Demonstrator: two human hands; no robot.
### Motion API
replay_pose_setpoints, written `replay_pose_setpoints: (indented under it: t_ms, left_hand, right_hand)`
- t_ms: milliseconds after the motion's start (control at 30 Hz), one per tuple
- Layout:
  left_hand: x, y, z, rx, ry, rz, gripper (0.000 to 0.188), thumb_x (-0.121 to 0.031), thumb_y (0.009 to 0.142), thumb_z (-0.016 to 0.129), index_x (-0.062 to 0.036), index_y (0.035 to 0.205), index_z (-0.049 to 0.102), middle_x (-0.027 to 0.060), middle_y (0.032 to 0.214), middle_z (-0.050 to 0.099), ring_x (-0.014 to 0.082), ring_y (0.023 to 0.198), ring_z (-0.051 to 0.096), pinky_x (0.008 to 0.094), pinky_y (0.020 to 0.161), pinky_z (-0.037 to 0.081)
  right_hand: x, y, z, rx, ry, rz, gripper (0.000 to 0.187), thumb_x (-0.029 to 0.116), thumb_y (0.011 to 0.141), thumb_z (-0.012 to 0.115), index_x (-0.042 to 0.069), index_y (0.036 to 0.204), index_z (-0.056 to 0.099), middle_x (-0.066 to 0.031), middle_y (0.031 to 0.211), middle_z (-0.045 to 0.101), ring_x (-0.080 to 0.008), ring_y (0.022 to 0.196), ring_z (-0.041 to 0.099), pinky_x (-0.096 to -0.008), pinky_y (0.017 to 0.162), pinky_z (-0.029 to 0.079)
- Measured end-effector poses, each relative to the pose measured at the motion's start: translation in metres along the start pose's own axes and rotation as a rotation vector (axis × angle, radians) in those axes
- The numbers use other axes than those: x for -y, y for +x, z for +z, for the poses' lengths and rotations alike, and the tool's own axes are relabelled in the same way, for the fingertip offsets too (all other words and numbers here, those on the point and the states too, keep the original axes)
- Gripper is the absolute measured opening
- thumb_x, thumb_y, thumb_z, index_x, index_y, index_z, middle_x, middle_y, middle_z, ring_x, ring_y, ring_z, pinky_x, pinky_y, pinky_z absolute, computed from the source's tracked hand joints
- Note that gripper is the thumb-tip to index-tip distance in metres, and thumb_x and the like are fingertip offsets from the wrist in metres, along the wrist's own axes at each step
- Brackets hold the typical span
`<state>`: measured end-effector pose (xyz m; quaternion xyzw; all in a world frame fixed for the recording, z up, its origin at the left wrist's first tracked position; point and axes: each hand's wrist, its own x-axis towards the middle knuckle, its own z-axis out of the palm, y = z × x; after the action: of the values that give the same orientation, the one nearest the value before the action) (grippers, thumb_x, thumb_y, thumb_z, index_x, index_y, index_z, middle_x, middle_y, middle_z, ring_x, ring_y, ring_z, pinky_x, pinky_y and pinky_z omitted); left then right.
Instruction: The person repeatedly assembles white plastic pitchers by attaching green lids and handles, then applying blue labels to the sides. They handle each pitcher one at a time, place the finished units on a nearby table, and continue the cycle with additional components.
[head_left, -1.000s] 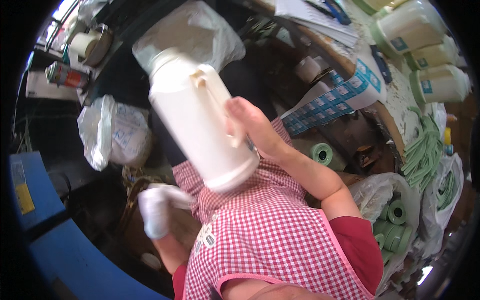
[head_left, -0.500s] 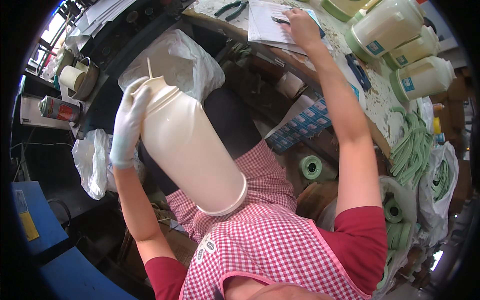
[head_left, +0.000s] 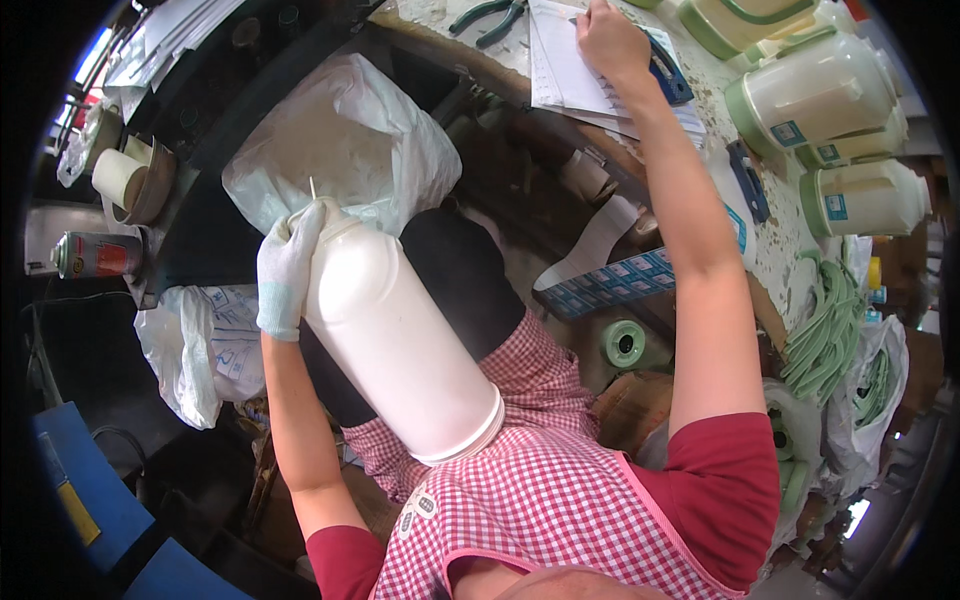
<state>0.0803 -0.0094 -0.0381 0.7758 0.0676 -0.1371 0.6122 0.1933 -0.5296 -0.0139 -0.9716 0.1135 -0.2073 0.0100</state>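
My left hand (head_left: pixel 287 268), in a white glove, grips the neck of a white plastic jug body (head_left: pixel 400 340). The jug body lies slanted across my lap, its wide base against my checked apron (head_left: pixel 520 490). From its neck a thin white sliver sticks up beside my fingers. Stretched out to the workbench, my bare right hand (head_left: pixel 612 45) rests over a stack of white papers (head_left: pixel 560 75). Its fingers are curled, and whatever they hold is mostly hidden. A dark blue tool (head_left: pixel 668 70) lies on the papers beside that hand.
Pliers (head_left: pixel 490 20) and another dark blue tool (head_left: pixel 748 180) lie on the workbench (head_left: pixel 770 235). Several finished jugs (head_left: pixel 815 95) stand at its right, above green strips (head_left: pixel 825 330). An opened plastic bag (head_left: pixel 340 150) is beyond my knees. A spray can (head_left: pixel 95 255) is at left.
The jug body has turned slightly and come nearer my lap, with my left hand still on its neck. My right hand has closed over the small dark-handled tool's spot on the papers.
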Motion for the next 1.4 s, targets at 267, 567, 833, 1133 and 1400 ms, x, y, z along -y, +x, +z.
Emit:
replay_pose_setpoints:
  t_ms: [267, 567, 833, 1133, 1400]
  left_hand:
    - [0.005, -0.044, 0.000, -0.275, -0.071, 0.397, 0.032, -0.016, 0.103, 0.069, 0.0024, 0.129, 0.064, 0.0085, 0.122, 0.068, 0.0145, 0.110, 0.062, 0.0283, 0.100, 0.050]
    - [0.029, -0.128, 0.002, -0.003, -0.237, 0.421, 0.053, -0.009, 0.098, 0.064, 0.0017, 0.148, 0.052, 0.0160, 0.165, 0.039, 0.0280, 0.152, 0.038, 0.0421, 0.126, 0.029]
    - [0.023, -0.130, 0.010, -0.056, 0.062, 0.515, 0.068, -0.013, 0.090, 0.076, 0.0023, 0.149, 0.046, 0.0183, 0.163, 0.038, 0.0307, 0.148, 0.042, 0.0433, 0.124, 0.033]
    - [0.043, -0.127, 0.011, -0.039, 0.068, 0.580, 0.062, -0.018, 0.097, 0.066, -0.0010, 0.152, 0.044, 0.0164, 0.163, 0.038, 0.0287, 0.150, 0.038, 0.0408, 0.125, 0.030]
    - [-0.054, -0.020, -0.006, -0.100, 0.477, -0.043, 0.085, -0.065, 0.091, 0.070, 0.0116, 0.127, 0.065, 0.0265, 0.110, 0.074, 0.0302, 0.106, 0.073, 0.0335, 0.094, 0.055]
  right_hand:
    - [0.098, -0.031, -0.112, -0.102, 0.195, -0.090, 0.042, 0.045, 0.096, 0.073, 0.003, 0.095, 0.071, -0.0115, 0.084, 0.074, -0.0273, 0.074, 0.071, -0.0381, 0.069, 0.056]
    - [0.216, -0.274, -0.114, 0.838, 1.505, 0.226, 0.031, 0.026, 0.090, 0.087, 0.007, 0.085, 0.063, 0.0063, 0.072, 0.060, -0.0001, 0.062, 0.051, -0.0179, 0.055, 0.040]
    - [0.232, -0.289, -0.109, 0.631, 1.368, 0.052, 0.039, 0.029, 0.087, 0.089, 0.003, 0.083, 0.060, 0.0001, 0.077, 0.062, -0.0085, 0.071, 0.056, -0.0260, 0.067, 0.049]
    - [0.249, -0.281, -0.114, 0.416, 1.012, -0.145, 0.046, 0.039, 0.085, 0.088, 0.005, 0.094, 0.058, -0.0080, 0.081, 0.057, -0.0217, 0.069, 0.058, -0.0341, 0.066, 0.050]
    - [0.081, -0.114, -0.105, -0.321, 0.292, 0.002, 0.069, 0.070, 0.093, 0.064, 0.006, 0.119, 0.064, -0.0164, 0.121, 0.068, -0.0391, 0.104, 0.067, -0.0491, 0.088, 0.054]
